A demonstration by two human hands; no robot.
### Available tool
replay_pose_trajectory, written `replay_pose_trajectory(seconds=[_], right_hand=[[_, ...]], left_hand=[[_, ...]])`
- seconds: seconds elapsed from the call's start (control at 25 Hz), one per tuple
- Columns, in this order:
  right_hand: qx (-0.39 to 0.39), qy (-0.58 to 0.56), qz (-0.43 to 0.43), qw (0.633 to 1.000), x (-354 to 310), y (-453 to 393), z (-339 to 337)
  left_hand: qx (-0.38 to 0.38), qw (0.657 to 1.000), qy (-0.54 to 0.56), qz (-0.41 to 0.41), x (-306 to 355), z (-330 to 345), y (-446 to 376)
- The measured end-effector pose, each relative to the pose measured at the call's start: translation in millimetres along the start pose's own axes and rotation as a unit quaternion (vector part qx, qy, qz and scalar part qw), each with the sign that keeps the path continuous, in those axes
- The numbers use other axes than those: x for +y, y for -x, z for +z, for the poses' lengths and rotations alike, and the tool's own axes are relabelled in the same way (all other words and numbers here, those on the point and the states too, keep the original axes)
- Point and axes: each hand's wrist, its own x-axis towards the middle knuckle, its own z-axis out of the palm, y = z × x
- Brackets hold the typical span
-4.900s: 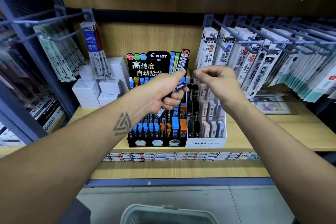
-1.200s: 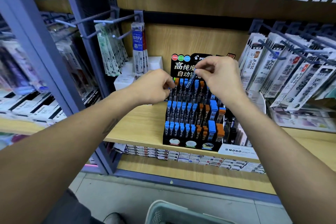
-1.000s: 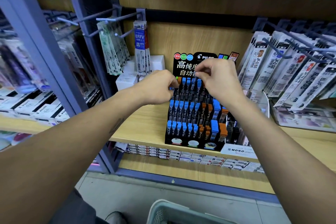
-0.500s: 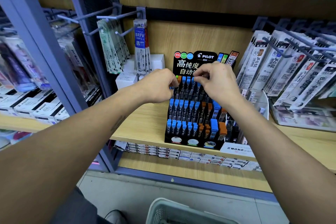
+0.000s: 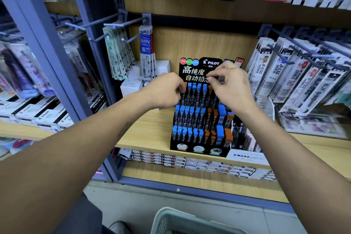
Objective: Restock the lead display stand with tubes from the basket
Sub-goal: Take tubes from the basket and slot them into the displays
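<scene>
Your right hand (image 5: 230, 89) pinches something small above the stand's (image 5: 201, 119) top row; can't tell what it is. Your left hand (image 5: 165, 91) is curled at that row's left end, grip hidden. Basket (image 5: 171, 220) sits below, on the floor.

Wooden shelf (image 5: 148, 131), wood back panel (image 5: 199, 43), blue-grey metal upright (image 5: 38, 47), peg hooks (image 5: 114, 24), grey tiled floor (image 5: 133, 201)
</scene>
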Motion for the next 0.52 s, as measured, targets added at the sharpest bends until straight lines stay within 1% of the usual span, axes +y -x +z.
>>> replay_pose_trajectory(seconds=[0.08, 0.16, 0.28, 0.32, 0.36, 0.4, 0.44, 0.48, 0.52], right_hand=[[0.009, -0.024, 0.038, 0.999, -2, 14, -14], [-0.002, -0.035, 0.068, 0.997, -3, 38, -24], [-0.077, -0.033, 0.103, 0.991, -8, 80, -36], [-0.124, -0.018, 0.113, 0.986, -7, 95, -39], [-0.193, 0.002, 0.121, 0.974, -6, 112, -40], [-0.279, 0.022, 0.128, 0.951, -2, 133, -37], [-0.373, 0.037, 0.133, 0.917, 2, 158, -31], [-0.462, 0.045, 0.141, 0.875, 8, 188, -21], [-0.529, 0.045, 0.147, 0.835, 14, 219, -9]], left_hand=[[0.023, 1.0, 0.016, 0.003, 10, 0, 10], [0.024, 0.999, 0.044, 0.012, 26, 7, 28], [-0.035, 0.997, 0.043, 0.05, 54, 33, 58], [-0.066, 0.995, 0.034, 0.062, 62, 46, 68], [-0.104, 0.991, 0.022, 0.075, 67, 62, 79], [-0.154, 0.984, 0.005, 0.089, 69, 82, 90], [-0.213, 0.972, -0.013, 0.102, 70, 104, 103], [-0.276, 0.954, -0.031, 0.112, 68, 132, 119], [-0.332, 0.934, -0.053, 0.119, 65, 158, 135]])
